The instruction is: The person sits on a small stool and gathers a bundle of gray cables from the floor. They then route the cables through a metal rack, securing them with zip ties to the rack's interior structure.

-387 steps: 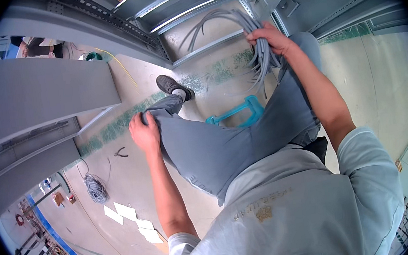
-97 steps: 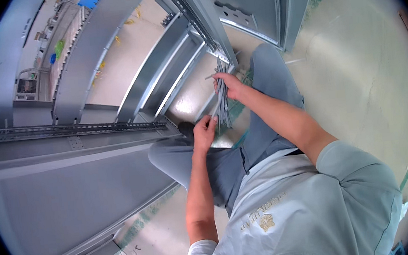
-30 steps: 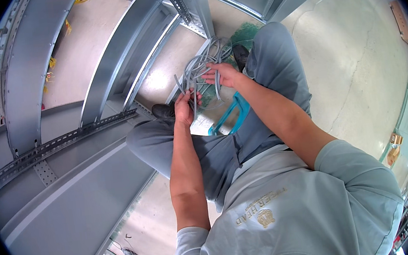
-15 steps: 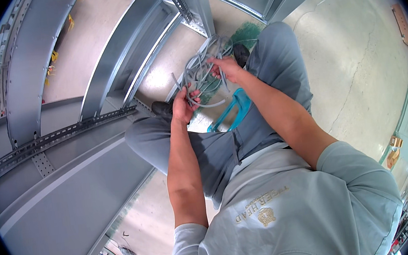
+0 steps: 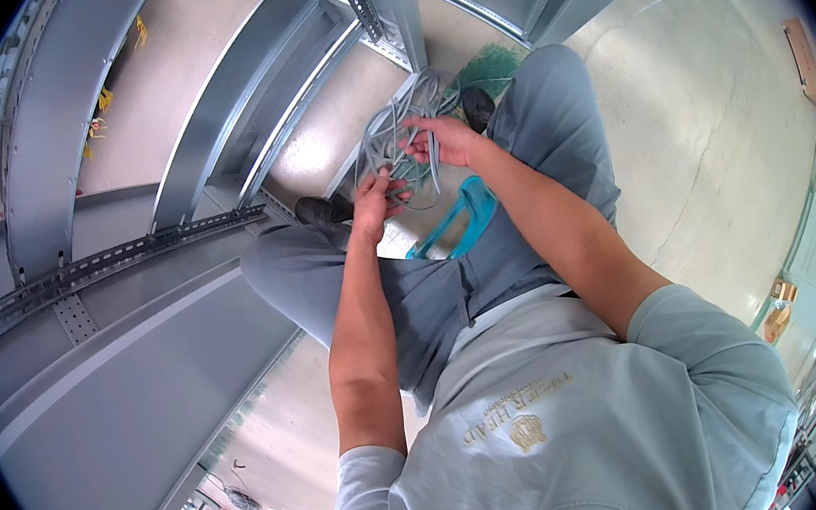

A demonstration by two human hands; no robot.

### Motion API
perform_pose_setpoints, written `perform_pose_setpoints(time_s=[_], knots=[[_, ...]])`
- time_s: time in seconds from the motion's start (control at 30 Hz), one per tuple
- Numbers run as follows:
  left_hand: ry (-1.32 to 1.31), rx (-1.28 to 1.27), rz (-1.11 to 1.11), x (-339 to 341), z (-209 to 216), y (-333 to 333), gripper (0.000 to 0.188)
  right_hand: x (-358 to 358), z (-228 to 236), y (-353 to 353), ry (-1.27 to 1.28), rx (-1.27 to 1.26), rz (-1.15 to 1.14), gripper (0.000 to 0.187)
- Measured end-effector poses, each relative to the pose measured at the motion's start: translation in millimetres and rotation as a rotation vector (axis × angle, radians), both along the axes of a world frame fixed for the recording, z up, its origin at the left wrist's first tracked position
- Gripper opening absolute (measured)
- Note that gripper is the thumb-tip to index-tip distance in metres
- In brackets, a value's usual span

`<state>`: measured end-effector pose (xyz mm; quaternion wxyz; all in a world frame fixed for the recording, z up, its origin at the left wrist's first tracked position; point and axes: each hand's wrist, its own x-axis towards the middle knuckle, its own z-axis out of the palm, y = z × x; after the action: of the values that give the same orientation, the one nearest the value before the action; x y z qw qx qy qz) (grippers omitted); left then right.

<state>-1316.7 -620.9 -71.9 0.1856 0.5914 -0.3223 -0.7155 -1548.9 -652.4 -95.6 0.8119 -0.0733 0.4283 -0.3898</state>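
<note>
Between my knees a loose tangle of grey cable (image 5: 426, 102) lies in loops, spreading up toward the foot of a metal cabinet post. My left hand (image 5: 377, 201) is at the near left side of the tangle, its fingers curled on the grey cable. Over on the right side, my right hand (image 5: 441, 140) pinches strands of the same cable, one length hanging down below the fingers. Just under the hands is a teal plastic frame-like thing (image 5: 469, 218), perhaps a stool, partly hidden by my trousers.
A grey metal cabinet frame (image 5: 212, 126) with rails rises on the left, and a grey panel (image 5: 134, 407) stands nearer. My dark shoes (image 5: 478, 106) flank the cable. Concrete floor (image 5: 706, 130) stretches to the right, with a brown box (image 5: 807, 63) by the far edge.
My right hand has shifted slightly left and my left hand slightly right, bringing them closer together. The cable end that stuck out near my left hand has swung away from its earlier place.
</note>
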Motion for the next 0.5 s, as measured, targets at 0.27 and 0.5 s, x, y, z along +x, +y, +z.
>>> perform_pose_setpoints(time_s=[0.27, 0.5], knots=[[0.236, 0.110, 0.013, -20, 11, 13, 0.039, 19, 14, 3, -0.038, -0.060, -0.079, 0.036], [0.412, 0.123, 0.059, -25, 20, 16, 0.032, 38, 28, 8, 0.123, -0.135, -0.041, 0.038]])
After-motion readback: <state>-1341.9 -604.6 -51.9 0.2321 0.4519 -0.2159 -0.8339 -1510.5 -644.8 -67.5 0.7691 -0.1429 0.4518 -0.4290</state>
